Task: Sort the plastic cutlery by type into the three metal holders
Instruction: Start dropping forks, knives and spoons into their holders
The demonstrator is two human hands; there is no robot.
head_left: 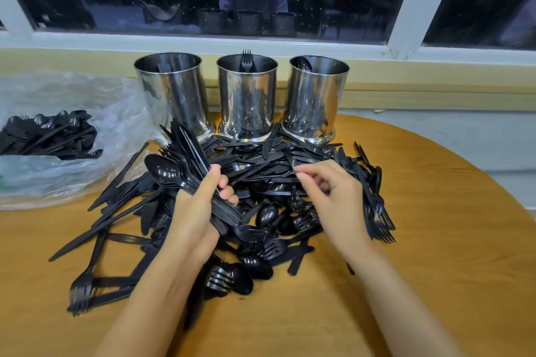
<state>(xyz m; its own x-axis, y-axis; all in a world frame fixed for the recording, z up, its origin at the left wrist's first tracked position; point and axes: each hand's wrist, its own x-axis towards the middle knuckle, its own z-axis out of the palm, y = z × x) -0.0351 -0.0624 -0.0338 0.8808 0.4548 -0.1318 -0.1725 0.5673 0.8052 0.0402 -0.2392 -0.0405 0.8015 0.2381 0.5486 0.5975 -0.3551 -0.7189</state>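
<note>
A big heap of black plastic cutlery (272, 182) lies on the round wooden table (435, 240). Behind it stand three metal holders: the left holder (174, 95), the middle holder (246, 98) with a fork (246, 60) sticking up, and the right holder (314, 98) with a spoon bowl at its rim. My left hand (200, 206) grips a bundle of spoons and knives (185, 165) fanned up to the left. My right hand (327, 191) hovers over the heap's right side with fingers loosely curled; I cannot tell whether it pinches a piece.
A clear plastic bag (87, 130) with more black cutlery (49, 133) lies at the left edge of the table. A window sill and dark window run behind the holders. Bare table shows at the front and right.
</note>
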